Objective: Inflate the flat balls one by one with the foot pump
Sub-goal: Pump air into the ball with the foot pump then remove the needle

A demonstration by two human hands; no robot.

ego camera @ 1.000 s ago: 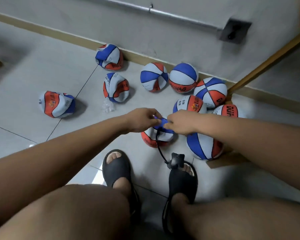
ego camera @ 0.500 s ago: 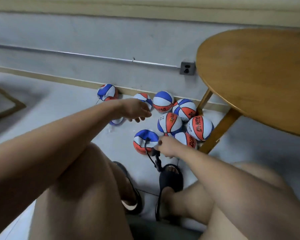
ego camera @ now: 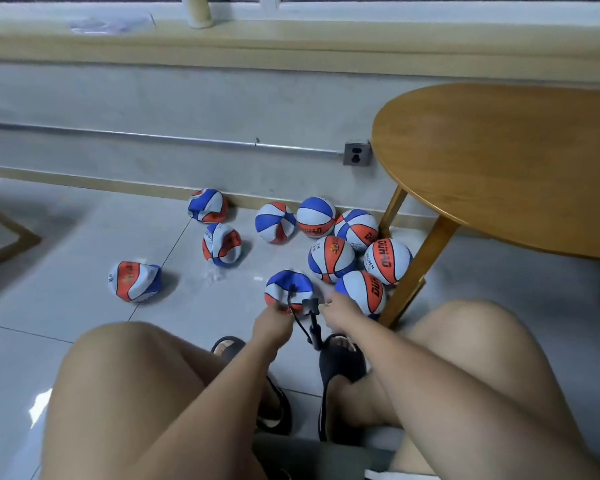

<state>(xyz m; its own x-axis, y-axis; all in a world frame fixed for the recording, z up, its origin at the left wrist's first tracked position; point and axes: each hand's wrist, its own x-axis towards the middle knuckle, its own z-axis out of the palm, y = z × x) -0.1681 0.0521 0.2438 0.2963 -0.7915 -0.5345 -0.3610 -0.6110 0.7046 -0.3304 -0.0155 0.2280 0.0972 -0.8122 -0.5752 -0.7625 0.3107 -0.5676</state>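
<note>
A half-flat blue, white and orange ball (ego camera: 287,287) lies on the floor in front of my feet, with a black hose running into its top. The black foot pump (ego camera: 313,322) stands just behind it, its base under my right slipper (ego camera: 340,360). My left hand (ego camera: 272,323) curls round the ball's near lower edge beside the hose. My right hand (ego camera: 340,311) lies at the ball's right side with its fingers stretched toward it. Flat balls (ego camera: 134,281) (ego camera: 221,244) (ego camera: 208,205) lie to the left. Several round balls (ego camera: 331,258) cluster to the right.
A round wooden table (ego camera: 499,161) stands at the right, its leg (ego camera: 413,271) right against the cluster of round balls. Behind the balls runs a grey wall with a pipe and an outlet (ego camera: 356,154). Bare tiled floor (ego camera: 66,323) stretches to the left.
My head has lifted, so the table and window sill show. My left hand left the ball, hovered in the air, then came back down to the ball's near edge.
</note>
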